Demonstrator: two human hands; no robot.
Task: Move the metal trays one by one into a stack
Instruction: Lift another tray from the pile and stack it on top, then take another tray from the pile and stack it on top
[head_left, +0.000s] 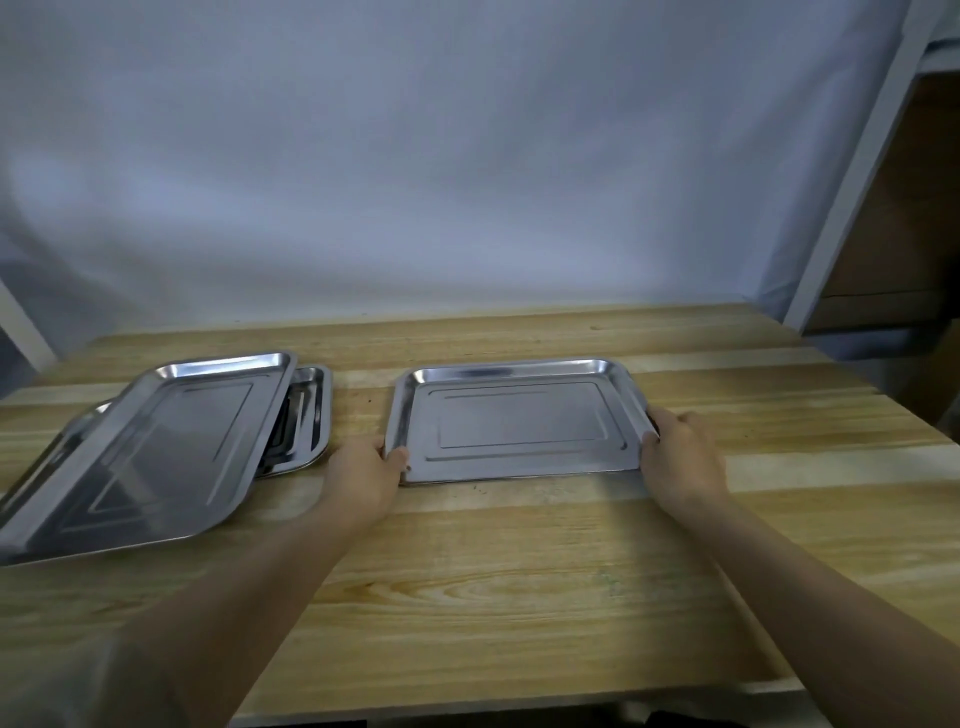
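A shiny rectangular metal tray (519, 418) lies flat on the wooden table (519, 571), right of centre. My left hand (363, 475) grips its near left corner, thumb over the rim. My right hand (680, 457) grips its right edge near the front corner. On the left, a large metal tray (150, 452) rests tilted across other trays. One tray beneath it (311, 410) pokes out on its right side, and another rim (88, 415) shows at its left.
A pale cloth backdrop (415, 182) hangs right behind the table's far edge. A white frame post (852, 171) and brown boards (898, 208) stand at the right. The table's near edge runs along the bottom.
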